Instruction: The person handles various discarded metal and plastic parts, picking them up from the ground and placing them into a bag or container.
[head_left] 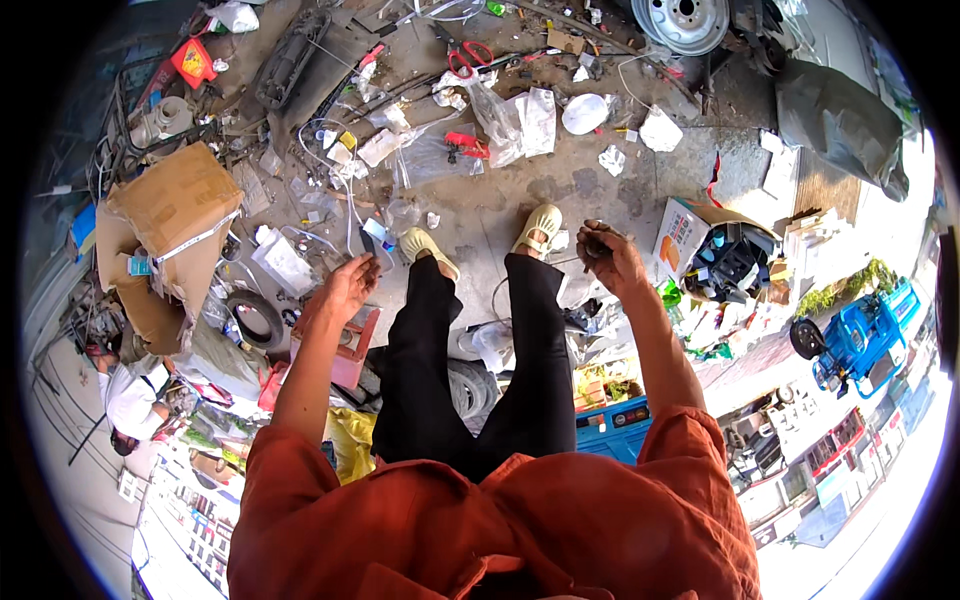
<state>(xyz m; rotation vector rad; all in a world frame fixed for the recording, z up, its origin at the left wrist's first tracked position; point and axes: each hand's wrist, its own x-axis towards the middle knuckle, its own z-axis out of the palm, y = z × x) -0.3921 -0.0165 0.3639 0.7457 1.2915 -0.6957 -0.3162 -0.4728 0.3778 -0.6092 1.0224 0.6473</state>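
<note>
My left hand [350, 287] hovers left of my legs with its fingers loosely bent and apart, and I see nothing in it. Just beyond its fingertips lies a small tool with a dark and blue handle [379, 234], close to a thin white cable [350, 205]. On the other side, my right hand [622, 265] is closed round a dark, greyish lump [602, 241] whose kind I cannot make out. Both hands are raised above the littered ground. Between them, my feet in pale yellow clogs [540, 228] stand on the concrete.
Scissors with red handles [468, 58] and crumpled plastic sheets [535, 122] lie ahead. An open cardboard box [180, 205] stands left, near a small tyre [255, 318]. At right are a box of black parts [725, 265] and a blue three-wheeler [868, 335]. Another person [133, 402] is far left.
</note>
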